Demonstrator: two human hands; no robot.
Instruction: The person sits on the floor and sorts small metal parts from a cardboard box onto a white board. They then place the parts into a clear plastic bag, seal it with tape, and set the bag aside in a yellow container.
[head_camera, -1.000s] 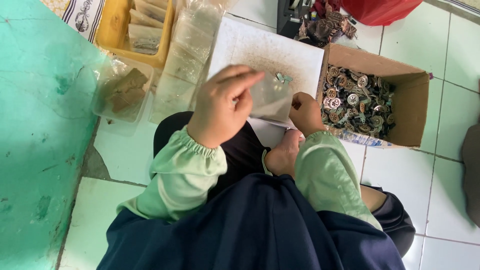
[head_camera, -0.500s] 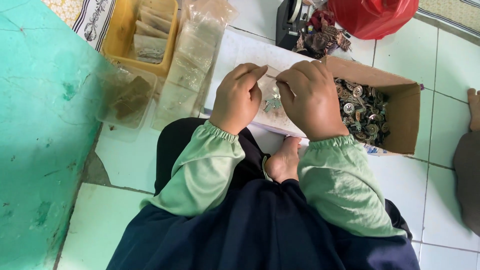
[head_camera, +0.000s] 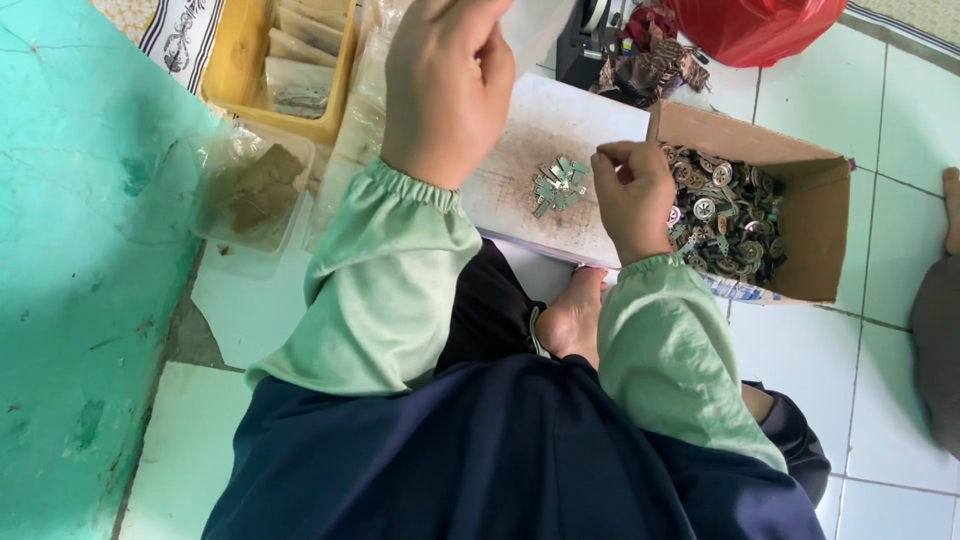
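Small metal pieces heaped on the white board

The small metal pieces (head_camera: 556, 186) lie mid-board, just left of the right hand (head_camera: 630, 195), fingers pinched together, now apart from the left hand (head_camera: 445, 85), which has lifted away, fingers curled, grip unclear; cardboard box (head_camera: 820, 200) of parts right

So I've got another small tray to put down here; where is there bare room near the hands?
The white board is bare left of the small metal pile, up to the plastic bags. Bare floor tile lies right of the cardboard box. The box, the yellow tray and the top edge are crowded.
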